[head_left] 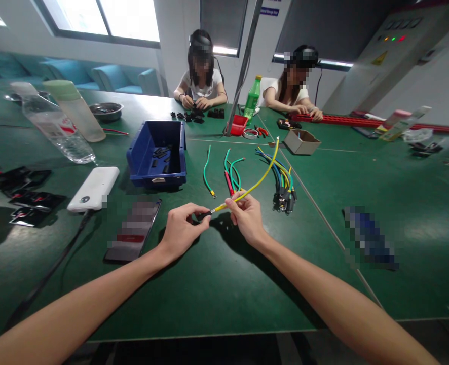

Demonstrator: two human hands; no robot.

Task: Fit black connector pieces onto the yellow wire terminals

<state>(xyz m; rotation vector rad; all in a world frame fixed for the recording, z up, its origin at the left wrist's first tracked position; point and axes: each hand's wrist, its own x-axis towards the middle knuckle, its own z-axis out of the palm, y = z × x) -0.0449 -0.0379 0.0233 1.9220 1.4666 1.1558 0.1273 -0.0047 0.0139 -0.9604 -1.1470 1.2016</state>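
Observation:
Between the thumb and fingers of my left hand [184, 227] is a small black sleeve [202, 216]. My right hand [247, 215] pinches a yellow wire [260, 180] near its lower end, where a metal terminal meets the black sleeve; how deep it sits inside is hidden by my fingers. The wire's other end rises to the upper right. Just beyond my hands lie a green wire [206, 172] with a yellow-collared terminal, more green wires [233, 175] and a red-handled tool [228, 182]. To the right is a bundle of coloured wires [281, 177] with black-sleeved ends.
A blue bin [156, 175] with black sleeves stands left of the wires. Phones lie at left [133, 230] and right [371, 237], with a white power bank [94, 189] and bottles [55, 124] farther left. A cardboard box [301, 142] and metal pole [243, 71] stand beyond; two people sit opposite.

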